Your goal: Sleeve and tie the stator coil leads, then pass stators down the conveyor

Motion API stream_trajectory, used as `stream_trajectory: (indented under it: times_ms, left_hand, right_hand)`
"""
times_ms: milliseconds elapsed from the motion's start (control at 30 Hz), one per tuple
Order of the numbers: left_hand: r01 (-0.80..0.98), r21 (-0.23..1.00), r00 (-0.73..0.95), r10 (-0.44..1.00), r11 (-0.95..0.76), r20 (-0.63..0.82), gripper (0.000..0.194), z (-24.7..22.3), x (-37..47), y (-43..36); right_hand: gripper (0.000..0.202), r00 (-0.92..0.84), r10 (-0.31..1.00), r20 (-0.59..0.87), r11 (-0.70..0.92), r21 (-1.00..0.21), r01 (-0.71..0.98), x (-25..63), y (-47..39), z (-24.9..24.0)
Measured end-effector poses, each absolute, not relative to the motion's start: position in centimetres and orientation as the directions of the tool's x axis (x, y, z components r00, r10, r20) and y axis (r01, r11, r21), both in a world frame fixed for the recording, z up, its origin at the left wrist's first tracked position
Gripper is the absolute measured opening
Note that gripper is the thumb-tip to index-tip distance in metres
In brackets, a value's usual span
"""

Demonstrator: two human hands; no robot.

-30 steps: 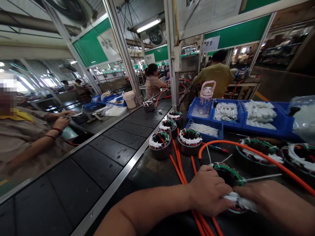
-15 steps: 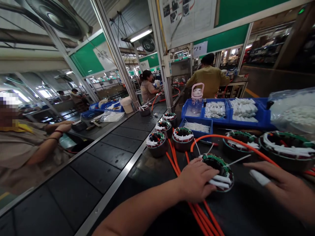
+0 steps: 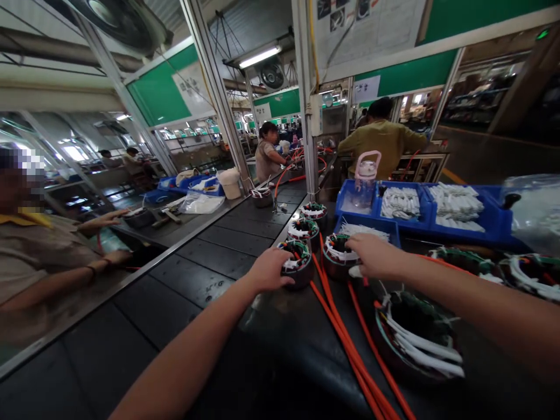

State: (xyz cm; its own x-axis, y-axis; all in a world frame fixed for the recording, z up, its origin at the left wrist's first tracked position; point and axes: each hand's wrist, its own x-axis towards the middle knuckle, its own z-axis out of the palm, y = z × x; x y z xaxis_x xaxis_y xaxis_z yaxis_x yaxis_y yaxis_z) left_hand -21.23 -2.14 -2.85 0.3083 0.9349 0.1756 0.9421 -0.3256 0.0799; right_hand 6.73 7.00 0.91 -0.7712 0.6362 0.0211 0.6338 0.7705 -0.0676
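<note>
My left hand (image 3: 269,269) is closed on the rim of a motor stator (image 3: 303,275), a dark ring wound with green, red and white wires. Just right of it, my right hand (image 3: 373,255) grips the rim of another stator (image 3: 333,263); its thumb wears a white covering. Both stators stand on the black worktop, with orange cables (image 3: 335,309) running from this cluster toward me. A larger-looking stator (image 3: 420,344) with white sleeved leads lies nearest me, below my right forearm. Two more stators sit behind the one at my left hand.
A black slatted conveyor (image 3: 205,256) with a metal edge runs along the left. Blue bins (image 3: 400,204) of white sleeves stand behind, with a pink-handled bottle (image 3: 365,181). More stators (image 3: 534,277) lie at the right. A co-worker (image 3: 39,256) sits across the conveyor.
My left hand has left the near stator and moved forward to one beside the conveyor. My right hand has crossed leftward to a neighbouring stator. The near stator now sits closer to me.
</note>
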Motion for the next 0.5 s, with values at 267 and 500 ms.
stream_trajectory:
  times_ms: [267, 500]
  left_hand:
    - [0.923, 0.229, 0.246, 0.931, -0.310, 0.271, 0.046, -4.2, -23.1, -3.6]
    - [0.897, 0.439, -0.094, 0.992, 0.048, 0.084, 0.034, -0.3, -29.8, -9.7]
  right_hand:
    - [0.019, -0.604, 0.790, -0.104, 0.606, -0.019, 0.795, 2.1, 7.4, -2.4]
    - [0.023, -0.696, 0.686, -0.211, 0.674, -0.176, 0.717, -4.8, 5.4, 2.0]
